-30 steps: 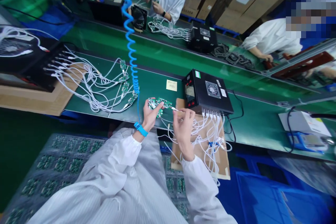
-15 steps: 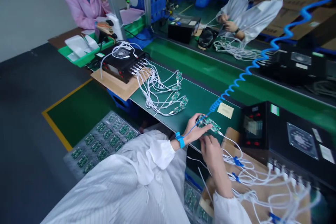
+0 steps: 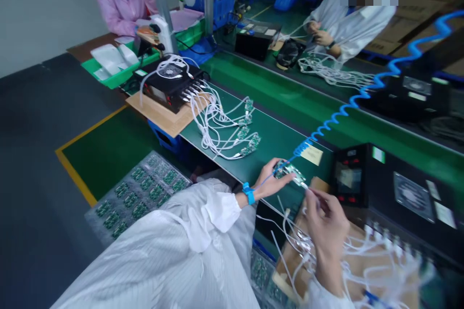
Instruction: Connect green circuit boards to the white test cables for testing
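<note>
Left hand (image 3: 272,182) grips circuit boards (image 3: 283,169); right hand (image 3: 329,224), just beside, pinches a white plug (image 3: 304,185) (tight quarters!); sideways tugging could damage it.

White striped coat (image 3: 163,256), blue wristband (image 3: 248,194).

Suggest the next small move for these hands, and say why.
Perhaps gently check the fit of the white plug with the right hand, which pinches it at the edge of the circuit board in the left hand; full seating is unclear.

Left hand (image 3: 271,182) in a grip, thumb outstretched, right hand (image 3: 327,222) near it, fingers bent, fingertips pinched together
</note>
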Tool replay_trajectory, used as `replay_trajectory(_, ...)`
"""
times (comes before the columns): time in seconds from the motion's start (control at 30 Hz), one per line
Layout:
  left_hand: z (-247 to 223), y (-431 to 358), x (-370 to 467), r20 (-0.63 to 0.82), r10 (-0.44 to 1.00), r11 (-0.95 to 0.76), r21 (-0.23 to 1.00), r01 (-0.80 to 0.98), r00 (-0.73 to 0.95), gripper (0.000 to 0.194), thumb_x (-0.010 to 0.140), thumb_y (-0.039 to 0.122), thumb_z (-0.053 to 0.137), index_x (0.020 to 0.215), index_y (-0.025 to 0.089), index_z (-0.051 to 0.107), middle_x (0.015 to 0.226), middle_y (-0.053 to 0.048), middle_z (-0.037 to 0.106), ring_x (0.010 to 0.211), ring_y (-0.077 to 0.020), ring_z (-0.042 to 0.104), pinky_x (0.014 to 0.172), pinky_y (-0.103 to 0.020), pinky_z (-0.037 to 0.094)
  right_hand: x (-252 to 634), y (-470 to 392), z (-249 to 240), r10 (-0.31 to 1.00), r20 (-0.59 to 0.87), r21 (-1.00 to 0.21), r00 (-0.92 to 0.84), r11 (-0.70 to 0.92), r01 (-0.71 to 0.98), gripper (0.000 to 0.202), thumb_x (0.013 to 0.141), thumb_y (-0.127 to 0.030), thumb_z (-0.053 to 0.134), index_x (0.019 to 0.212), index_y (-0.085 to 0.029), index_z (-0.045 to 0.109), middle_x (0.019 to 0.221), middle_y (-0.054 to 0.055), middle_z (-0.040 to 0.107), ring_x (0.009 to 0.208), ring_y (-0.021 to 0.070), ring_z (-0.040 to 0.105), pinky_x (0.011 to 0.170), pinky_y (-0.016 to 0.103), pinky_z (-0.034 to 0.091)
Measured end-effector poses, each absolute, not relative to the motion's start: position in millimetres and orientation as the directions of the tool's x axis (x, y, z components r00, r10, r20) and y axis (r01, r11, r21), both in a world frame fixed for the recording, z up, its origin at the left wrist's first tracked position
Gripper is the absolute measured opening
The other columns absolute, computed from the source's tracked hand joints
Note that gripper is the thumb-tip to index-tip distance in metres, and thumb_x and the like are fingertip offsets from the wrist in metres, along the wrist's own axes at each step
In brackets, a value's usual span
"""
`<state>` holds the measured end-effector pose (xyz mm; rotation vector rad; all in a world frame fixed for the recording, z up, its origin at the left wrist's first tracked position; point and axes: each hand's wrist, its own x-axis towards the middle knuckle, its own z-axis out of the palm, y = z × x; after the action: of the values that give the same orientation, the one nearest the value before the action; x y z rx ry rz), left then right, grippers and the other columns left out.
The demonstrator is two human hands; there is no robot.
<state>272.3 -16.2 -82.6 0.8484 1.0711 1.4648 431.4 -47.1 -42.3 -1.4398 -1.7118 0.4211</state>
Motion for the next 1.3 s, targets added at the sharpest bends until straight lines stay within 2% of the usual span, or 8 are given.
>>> replay_trajectory(0.1, -75.4, -19.4, 273.5, -0.004, 0.992, -0.043, 0.931, -0.363, -0.128, 0.053, 0.080, 0.046, 0.081, 0.119, 0.017, 0.061, 0.089, -0.002, 0.069, 0.069, -0.0115, 0.062, 0.067, -0.024, 0.051, 418.4, -44.0, -42.5, 0.921, 0.390, -0.724, 0.010, 0.300, 0.621, 0.031, 0.095, -0.049, 0.065, 0.098, -0.018, 0.069, 0.089, 0.010, 0.074, 0.072, 0.0205, 0.069, 0.069, 0.034, 0.055)
replay_trajectory(0.17, -73.3, -19.2, 273.8, -0.027, 0.994, -0.016, 0.917, -0.398, -0.104, 0.054, 0.079, 0.046, 0.083, 0.118, 0.017, 0.060, 0.091, -0.003, 0.069, 0.067, -0.0112, 0.062, 0.062, -0.023, 0.050, 413.7, -40.7, -42.2, 0.927, 0.376, -0.747, -0.004, 0.306, 0.591, 0.030, 0.099, -0.045, 0.059, 0.107, -0.018, 0.067, 0.095, 0.011, 0.076, 0.073, 0.0196, 0.070, 0.067, 0.033, 0.056)
replay_trajectory(0.27, -72.4, -17.7, 274.3, -0.019, 0.999, -0.005, 0.888, -0.459, -0.048, 0.057, 0.075, 0.045, 0.086, 0.117, 0.018, 0.058, 0.099, -0.005, 0.071, 0.069, -0.0114, 0.063, 0.065, -0.024, 0.052, 410.4, -38.7, -36.7, 0.894, 0.448, -0.698, -0.025, 0.367, 0.614, 0.027, 0.102, -0.036, 0.056, 0.117, -0.018, 0.070, 0.100, 0.010, 0.076, 0.078, 0.0184, 0.069, 0.073, 0.034, 0.056)
replay_trajectory(0.43, -67.3, -21.9, 273.8, 0.017, 0.989, 0.079, 0.778, -0.624, 0.145, 0.054, 0.076, 0.038, 0.087, 0.116, 0.018, 0.057, 0.126, -0.015, 0.071, 0.091, -0.0189, 0.069, 0.074, -0.027, 0.054, 406.3, -43.8, -21.8, 0.861, 0.507, -0.704, -0.036, 0.438, 0.559, 0.013, 0.098, -0.030, 0.065, 0.103, -0.021, 0.073, 0.091, 0.005, 0.071, 0.081, 0.0175, 0.066, 0.077, 0.034, 0.054)
replay_trajectory(0.53, -64.8, -24.5, 272.3, 0.010, 0.973, 0.161, 0.689, -0.707, 0.231, 0.054, 0.075, 0.033, 0.087, 0.117, 0.018, 0.059, 0.129, -0.014, 0.070, 0.084, -0.0163, 0.069, 0.073, -0.027, 0.053, 406.6, -45.6, -18.5, 0.878, 0.480, -0.750, -0.006, 0.413, 0.516, 0.009, 0.099, -0.030, 0.065, 0.099, -0.021, 0.069, 0.094, 0.004, 0.071, 0.089, 0.0187, 0.068, 0.084, 0.035, 0.054)
replay_trajectory(0.7, -62.9, -24.4, 272.1, -0.029, 0.958, 0.255, 0.546, -0.798, 0.287, 0.048, 0.080, 0.041, 0.082, 0.117, 0.018, 0.062, 0.128, -0.015, 0.070, 0.073, -0.0130, 0.066, 0.067, -0.026, 0.052, 407.9, -49.7, -15.0, 0.890, 0.455, -0.762, -0.013, 0.397, 0.511, 0.009, 0.102, -0.028, 0.061, 0.104, -0.023, 0.067, 0.101, 0.005, 0.070, 0.095, 0.0203, 0.070, 0.089, 0.039, 0.055)
replay_trajectory(0.97, -63.0, -27.5, 277.0, -0.050, 0.961, 0.255, 0.549, -0.796, 0.274, 0.049, 0.078, 0.037, 0.088, 0.117, 0.019, 0.064, 0.122, -0.011, 0.070, 0.078, -0.0122, 0.064, 0.069, -0.025, 0.050, 403.6, -58.0, -4.2, 0.846, 0.528, -0.664, -0.072, 0.464, 0.586, 0.012, 0.102, -0.021, 0.057, 0.105, -0.024, 0.068, 0.098, 0.006, 0.067, 0.091, 0.0199, 0.067, 0.080, 0.036, 0.056)
replay_trajectory(1.3, -63.5, -28.2, 279.2, -0.059, 0.956, 0.272, 0.539, -0.797, 0.287, 0.055, 0.072, 0.038, 0.093, 0.116, 0.019, 0.064, 0.116, -0.010, 0.070, 0.080, -0.0120, 0.062, 0.068, -0.024, 0.047, 406.5, -59.4, -0.7, 0.846, 0.526, -0.638, -0.087, 0.460, 0.618, 0.013, 0.103, -0.022, 0.055, 0.102, -0.023, 0.068, 0.096, 0.005, 0.065, 0.089, 0.0199, 0.066, 0.080, 0.035, 0.054)
